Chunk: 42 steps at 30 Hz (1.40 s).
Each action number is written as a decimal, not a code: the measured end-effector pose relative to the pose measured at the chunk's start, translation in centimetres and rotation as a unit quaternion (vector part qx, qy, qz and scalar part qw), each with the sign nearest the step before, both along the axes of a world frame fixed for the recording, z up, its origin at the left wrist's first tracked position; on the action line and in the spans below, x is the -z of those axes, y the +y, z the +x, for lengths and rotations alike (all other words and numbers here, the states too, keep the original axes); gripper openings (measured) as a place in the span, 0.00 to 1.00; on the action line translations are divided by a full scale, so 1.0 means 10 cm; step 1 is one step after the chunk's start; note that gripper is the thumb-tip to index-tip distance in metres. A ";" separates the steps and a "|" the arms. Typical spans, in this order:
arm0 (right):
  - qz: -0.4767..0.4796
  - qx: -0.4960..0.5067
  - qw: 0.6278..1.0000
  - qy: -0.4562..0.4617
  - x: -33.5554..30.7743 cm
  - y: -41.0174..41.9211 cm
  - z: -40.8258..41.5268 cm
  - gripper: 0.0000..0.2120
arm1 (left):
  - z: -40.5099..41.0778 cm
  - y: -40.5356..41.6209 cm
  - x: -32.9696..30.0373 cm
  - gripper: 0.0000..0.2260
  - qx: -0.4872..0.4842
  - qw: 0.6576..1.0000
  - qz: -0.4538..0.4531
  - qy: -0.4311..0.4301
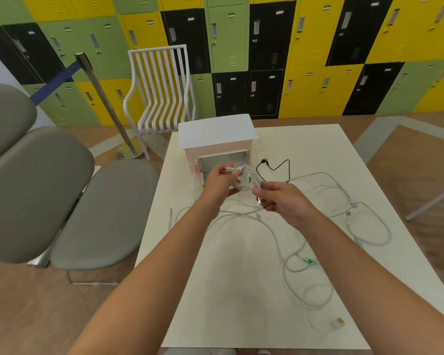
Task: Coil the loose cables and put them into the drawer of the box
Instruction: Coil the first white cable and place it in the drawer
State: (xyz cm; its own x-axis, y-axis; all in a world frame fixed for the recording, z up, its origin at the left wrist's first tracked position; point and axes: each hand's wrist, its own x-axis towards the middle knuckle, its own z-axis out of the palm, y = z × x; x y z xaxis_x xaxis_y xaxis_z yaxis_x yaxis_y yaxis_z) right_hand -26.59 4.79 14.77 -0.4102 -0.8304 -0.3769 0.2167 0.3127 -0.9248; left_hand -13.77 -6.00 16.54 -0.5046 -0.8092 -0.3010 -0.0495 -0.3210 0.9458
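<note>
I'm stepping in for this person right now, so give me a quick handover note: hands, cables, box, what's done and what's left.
Left hand holds a white coil in front of the open drawer of the box.
Right hand pinches the coil's near side.
Done: one cable coiled, not yet in the drawer.
Left: drop it in, then coil the black cable and the loose white cables on the table.

Colourful lockers [267,55], white slatted chair [162,90], grey seats [62,190], wood floor [23,308].
</note>
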 end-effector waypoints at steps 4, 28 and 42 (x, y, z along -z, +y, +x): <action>0.009 0.030 0.999 0.019 -0.05 0.01 -0.01 0.13 | 0.07 -0.02 -0.01 0.09 0.053 0.998 -0.018 -0.032; 0.001 0.079 0.991 0.112 -0.12 -0.03 0.14 0.12 | 0.05 0.19 0.23 0.13 -0.028 0.999 0.022 0.035; -0.040 0.118 0.991 -0.054 0.03 -0.05 0.04 0.15 | 0.05 0.26 0.26 0.13 0.009 0.997 0.057 0.054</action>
